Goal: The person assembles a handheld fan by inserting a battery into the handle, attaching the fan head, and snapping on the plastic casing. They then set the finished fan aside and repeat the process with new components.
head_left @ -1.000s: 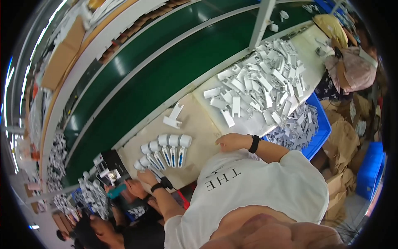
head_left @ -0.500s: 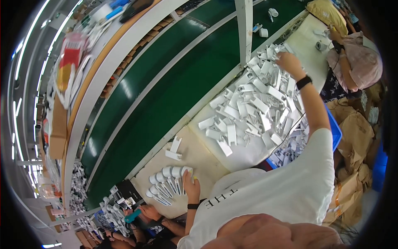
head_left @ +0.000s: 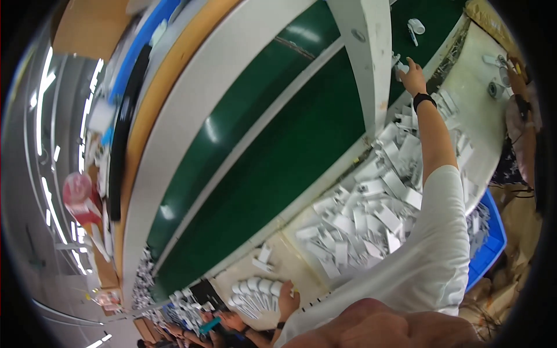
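Over the green conveyor [head_left: 278, 168], your right hand [head_left: 413, 79] is spread beside a white piece [head_left: 401, 69]. Your left hand [head_left: 288, 301] adjoins fanned white parts [head_left: 253, 284]; its grip cannot be told.

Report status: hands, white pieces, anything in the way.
Right hand at white piece by green belt, grip unclear. Left hand at fanned white pieces. White post left of right hand.

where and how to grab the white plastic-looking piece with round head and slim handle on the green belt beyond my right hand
Likely its slim handle, pinched across its width, approached from the side nearest your right hand: that narrow end points toward it, the bulkier round head beyond.
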The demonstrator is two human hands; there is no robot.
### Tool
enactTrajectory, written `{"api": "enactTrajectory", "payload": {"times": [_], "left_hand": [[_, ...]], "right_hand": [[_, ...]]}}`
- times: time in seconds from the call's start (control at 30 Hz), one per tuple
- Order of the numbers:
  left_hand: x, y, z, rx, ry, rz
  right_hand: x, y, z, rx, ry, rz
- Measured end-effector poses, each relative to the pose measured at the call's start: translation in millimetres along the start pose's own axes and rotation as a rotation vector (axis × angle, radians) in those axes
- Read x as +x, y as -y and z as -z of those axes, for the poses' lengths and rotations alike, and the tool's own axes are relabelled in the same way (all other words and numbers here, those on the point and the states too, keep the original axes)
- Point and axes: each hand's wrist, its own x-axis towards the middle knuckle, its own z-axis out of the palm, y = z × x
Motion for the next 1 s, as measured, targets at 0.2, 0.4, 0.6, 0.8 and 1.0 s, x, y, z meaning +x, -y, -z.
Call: {"api": "enactTrajectory", "payload": {"times": [0.2,0.4,0.6,0.8,1.0], "left_hand": [[12.5,-6.0,-3.0,-0.06,0.06,0.215],[16.1,-29.8,9.6,-0.062,0.086,0.211],[2.6,-15.8,10.6,-0.374,-0.054,0.287],[27.7,-51.6,16.4,-0.943,0.009,0.196],[49.1,-94.0,31.1,-1.545,0.254,0.13]], "right_hand": [[8.8,12.3,-28.4,-0.136,0.266,-0.098],[20.2,-25.6,-23.9,0.147,-0.033,0.009],[-82.5,32.4,126.6,0.419,0.072,0.137],[-251.6,102.9,222.2,0.714,0.75,0.603],[-387.5,177.3,255.9,0.625,1.311,1.062]]}}
